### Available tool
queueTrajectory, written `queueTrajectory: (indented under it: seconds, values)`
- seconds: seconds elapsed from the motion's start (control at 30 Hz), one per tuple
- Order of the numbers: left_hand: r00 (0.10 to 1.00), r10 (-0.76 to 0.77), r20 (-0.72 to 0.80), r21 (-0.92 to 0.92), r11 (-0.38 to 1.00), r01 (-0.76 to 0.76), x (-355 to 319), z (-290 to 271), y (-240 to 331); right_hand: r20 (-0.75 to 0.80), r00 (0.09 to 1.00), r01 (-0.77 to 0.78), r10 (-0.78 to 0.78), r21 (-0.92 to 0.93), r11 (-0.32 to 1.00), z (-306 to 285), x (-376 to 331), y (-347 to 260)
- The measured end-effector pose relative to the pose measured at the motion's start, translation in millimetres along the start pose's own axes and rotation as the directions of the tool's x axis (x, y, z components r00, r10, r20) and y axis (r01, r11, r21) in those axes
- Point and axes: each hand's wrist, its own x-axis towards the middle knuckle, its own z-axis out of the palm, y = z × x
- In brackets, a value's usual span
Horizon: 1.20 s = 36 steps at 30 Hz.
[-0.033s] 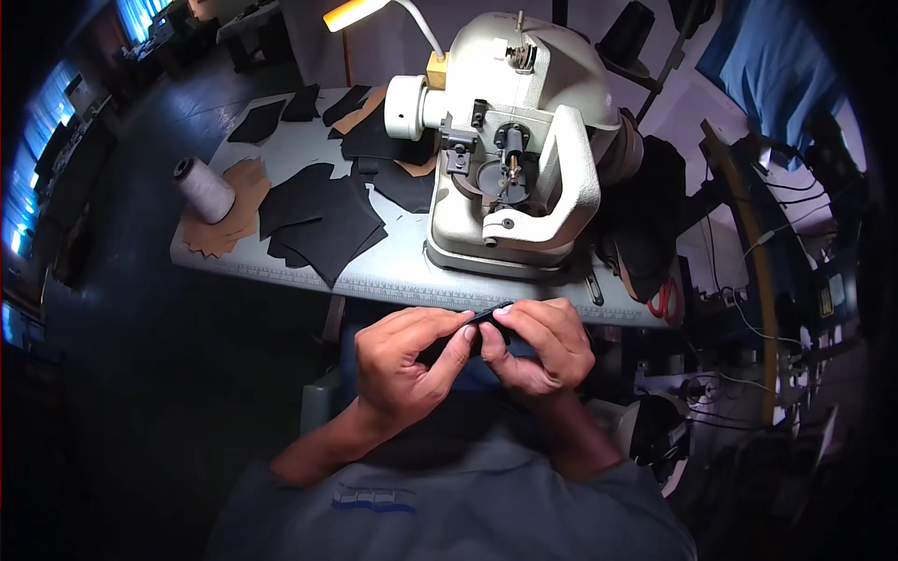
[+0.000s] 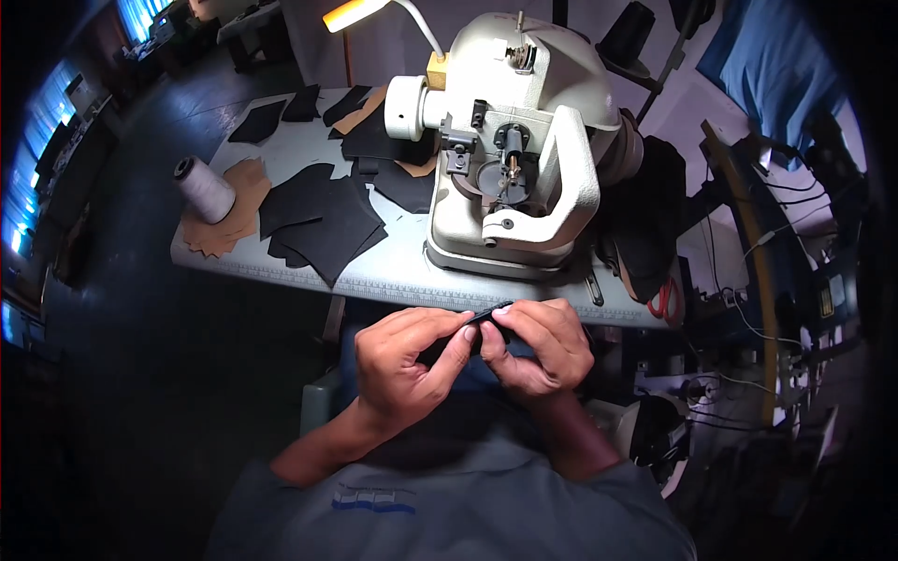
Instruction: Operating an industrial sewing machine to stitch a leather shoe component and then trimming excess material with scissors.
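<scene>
My left hand (image 2: 412,365) and my right hand (image 2: 543,351) meet just below the front edge of the grey work table (image 2: 374,276). Together they pinch a small black piece of material (image 2: 488,316) between thumbs and fingertips. Most of the piece is hidden by my fingers. The hands sit directly in front of a large white sewing machine (image 2: 514,159) and do not touch it.
Black cut pieces (image 2: 323,220) and tan cut pieces (image 2: 229,224) lie on the table's left half, beside a white thread cone (image 2: 201,187). A lamp (image 2: 355,13) hangs above. Red-handled scissors (image 2: 664,301) sit at the table's right end. Cables and equipment crowd the right.
</scene>
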Motion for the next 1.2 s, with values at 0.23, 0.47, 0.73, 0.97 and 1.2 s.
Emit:
queueTrajectory:
  seconds: [0.23,0.47,0.73,0.97,1.2]
  values:
    - [1.0,0.014,-0.004,0.026,1.0,-0.014,-2.9,3.9,-1.6,0.038,0.988,-0.152,0.149,0.101,0.983,0.2,-7.1,0.9]
    - [1.0,0.017,0.001,0.018,1.0,-0.017,-5.3,6.3,-4.9,0.085,0.959,-0.283,0.271,0.214,0.935,-4.7,-9.1,-0.2]
    - [0.996,-0.083,0.022,-0.033,0.996,0.083,-6.2,8.4,-10.0,0.066,0.924,-0.374,0.377,0.369,0.851,-13.0,-13.7,0.3]
    - [0.925,-0.357,0.128,-0.246,0.892,0.379,-8.8,0.2,-18.4,-0.135,0.842,-0.537,0.522,-0.308,0.786,-51.5,-19.1,79.6]
    - [0.812,-0.529,0.248,-0.402,0.706,0.583,-6.6,-0.4,-19.4,0.08,0.782,-0.51,0.618,-0.488,0.708,-71.7,-52.3,109.6]
